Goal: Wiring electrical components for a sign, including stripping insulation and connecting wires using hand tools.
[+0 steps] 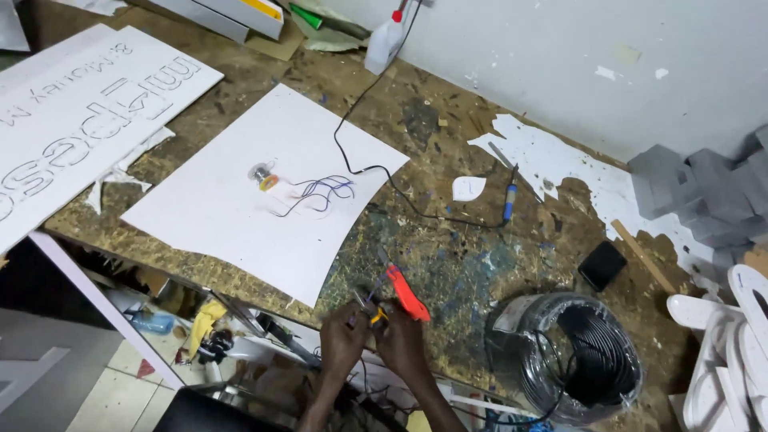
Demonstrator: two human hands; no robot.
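While both hands work at the near table (pixel 448 264) edge, the right hand (pixel 402 346) grips orange-handled pliers (pixel 407 295) and the left hand (pixel 344 340) pinches thin wires (pixel 364 302), fingers closed narrow. Around them: one white sheet (pixel 224 216) far left carrying one small motor (pixel 263 175), one soldering iron (pixel 510 200) beyond, one black cable coil (pixel 588 356) right, one black phone (pixel 602 265).

Pretty even indoor light, brightest on the white sheet (pixel 264 184) and wall (pixel 576 56) up at 12 to 2 o'clock. Under-bench area at 7 o'clock goes dim. Slightly soft overall, hands a bit blurry.
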